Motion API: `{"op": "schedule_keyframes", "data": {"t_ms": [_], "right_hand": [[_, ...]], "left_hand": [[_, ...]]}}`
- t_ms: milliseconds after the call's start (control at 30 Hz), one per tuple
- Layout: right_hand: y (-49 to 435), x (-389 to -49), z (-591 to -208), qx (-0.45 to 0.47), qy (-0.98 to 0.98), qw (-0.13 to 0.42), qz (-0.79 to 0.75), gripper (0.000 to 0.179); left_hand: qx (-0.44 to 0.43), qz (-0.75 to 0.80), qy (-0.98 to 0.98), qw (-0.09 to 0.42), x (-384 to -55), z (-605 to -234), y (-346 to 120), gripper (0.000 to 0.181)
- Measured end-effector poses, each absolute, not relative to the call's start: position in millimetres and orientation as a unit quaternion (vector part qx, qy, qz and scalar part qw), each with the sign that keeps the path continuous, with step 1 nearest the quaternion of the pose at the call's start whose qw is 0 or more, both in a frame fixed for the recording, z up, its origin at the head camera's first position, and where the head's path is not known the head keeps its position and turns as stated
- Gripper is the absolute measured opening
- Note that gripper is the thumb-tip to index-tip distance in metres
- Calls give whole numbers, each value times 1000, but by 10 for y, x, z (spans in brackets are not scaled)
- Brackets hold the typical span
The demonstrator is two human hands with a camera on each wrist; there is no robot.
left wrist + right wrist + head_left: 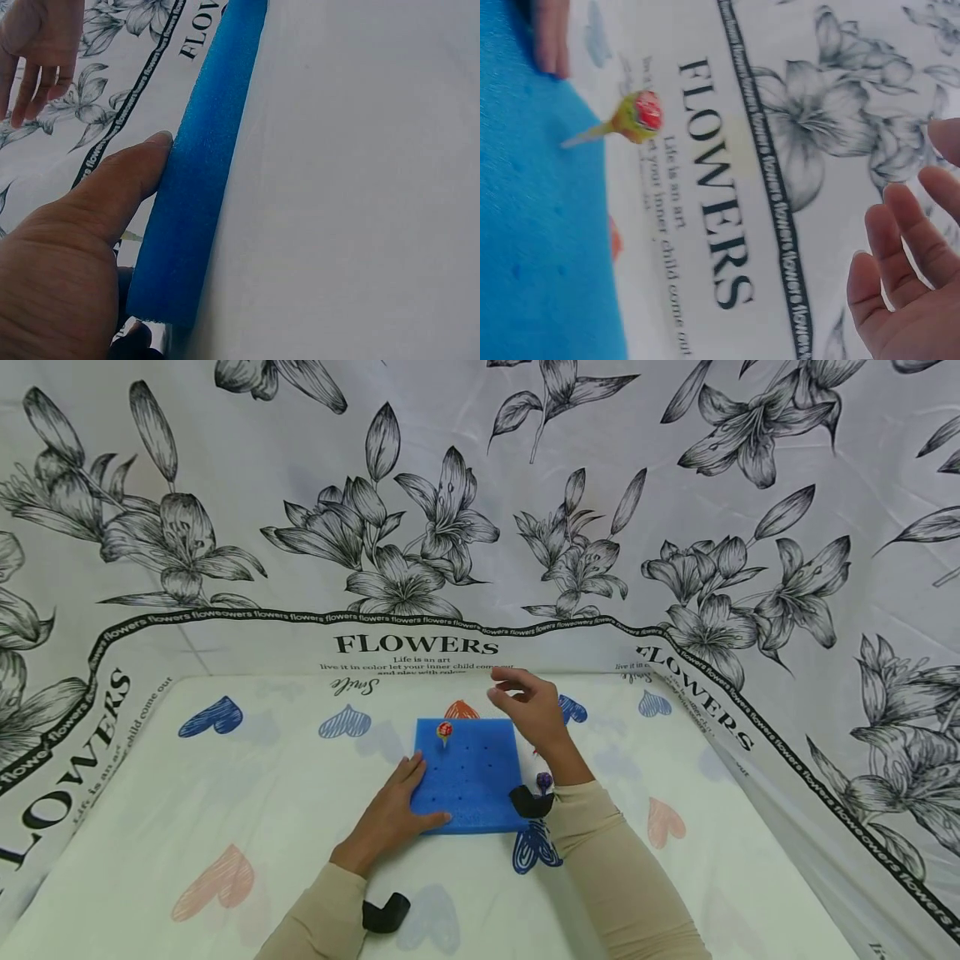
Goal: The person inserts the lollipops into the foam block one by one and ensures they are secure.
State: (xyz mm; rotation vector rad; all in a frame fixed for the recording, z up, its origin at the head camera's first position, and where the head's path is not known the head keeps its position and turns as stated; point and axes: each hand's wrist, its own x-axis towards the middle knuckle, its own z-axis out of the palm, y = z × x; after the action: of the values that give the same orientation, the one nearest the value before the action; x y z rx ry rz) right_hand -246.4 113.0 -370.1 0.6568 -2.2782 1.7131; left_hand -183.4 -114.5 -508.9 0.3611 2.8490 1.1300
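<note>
A blue foam block with small holes in its top lies on the table. One lollipop in a red and yellow wrapper stands in it near the far left corner, its stick down in the foam. My left hand rests on the block's near left corner, fingers along the left side and thumb on the near edge. Above the far right corner my right hand is raised, fingers loosely bent and holding nothing. A dark purple lollipop shows beside the right wrist, partly hidden.
A white tablecloth printed with blue and red hearts covers the table. Behind it hangs a flower-printed curtain with a black lettered band. Black wrist cameras sit on both forearms.
</note>
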Motion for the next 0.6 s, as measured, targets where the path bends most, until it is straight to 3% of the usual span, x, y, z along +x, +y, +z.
{"op": "schedule_keyframes", "data": {"t_ms": [233, 600], "right_hand": [[1292, -2350, -3396, 237, -771, 156, 570, 31], [1685, -2625, -3620, 181, -769, 181, 586, 33]], "left_hand": [[120, 369, 922, 27, -1835, -5068, -1147, 104], [111, 374, 920, 37, -1834, -5085, -1141, 104]]}}
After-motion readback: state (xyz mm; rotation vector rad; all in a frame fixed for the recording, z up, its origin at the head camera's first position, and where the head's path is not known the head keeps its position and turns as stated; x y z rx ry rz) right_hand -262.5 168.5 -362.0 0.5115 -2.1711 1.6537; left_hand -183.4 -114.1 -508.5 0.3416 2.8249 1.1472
